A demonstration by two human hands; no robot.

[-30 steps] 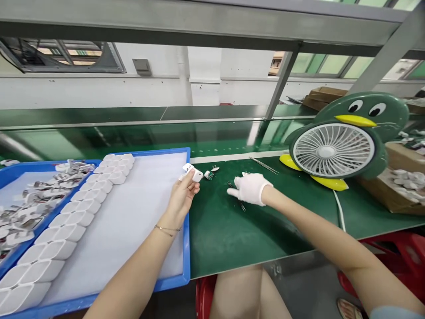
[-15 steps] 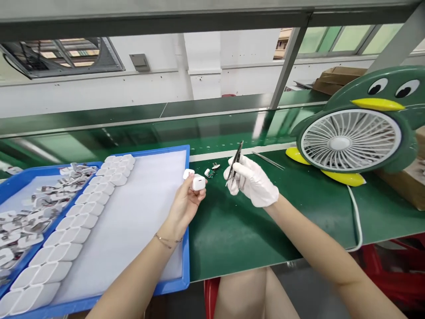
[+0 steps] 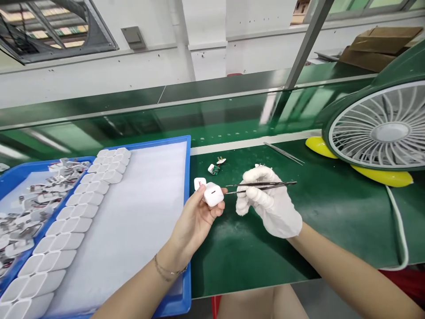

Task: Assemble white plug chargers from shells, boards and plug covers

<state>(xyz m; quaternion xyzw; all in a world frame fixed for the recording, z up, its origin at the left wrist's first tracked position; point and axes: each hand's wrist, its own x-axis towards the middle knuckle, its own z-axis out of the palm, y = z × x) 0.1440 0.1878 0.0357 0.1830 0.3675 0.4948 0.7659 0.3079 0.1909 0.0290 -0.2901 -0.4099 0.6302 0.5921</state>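
My bare left hand (image 3: 199,212) grips a white charger housing (image 3: 213,195) with a dark slot in its face. Beside it, a smaller white piece (image 3: 199,182) with a bit of red on it sits at the fingers. My right hand (image 3: 265,199), in a white glove, is closed around dark tweezers (image 3: 265,185). Their tips point left, close to the housing; I cannot tell if they touch it. On the bench behind lies a small green circuit board (image 3: 215,170) with a white part, next to a plug piece (image 3: 221,161) with metal pins.
A blue tray (image 3: 187,221) at left carries rows of white housings (image 3: 69,221). Another blue tray (image 3: 20,173) holds a heap of wired plug parts (image 3: 33,217). Silver tweezers (image 3: 283,153) lie on the green bench (image 3: 232,261). At right stands a green fan (image 3: 388,133) with a cable (image 3: 396,226).
Both hands now show closer together and larger. The dark tweezers have swung from upright to nearly level, tips toward the housing. The view has shifted left and down. A small part shows behind the glove.
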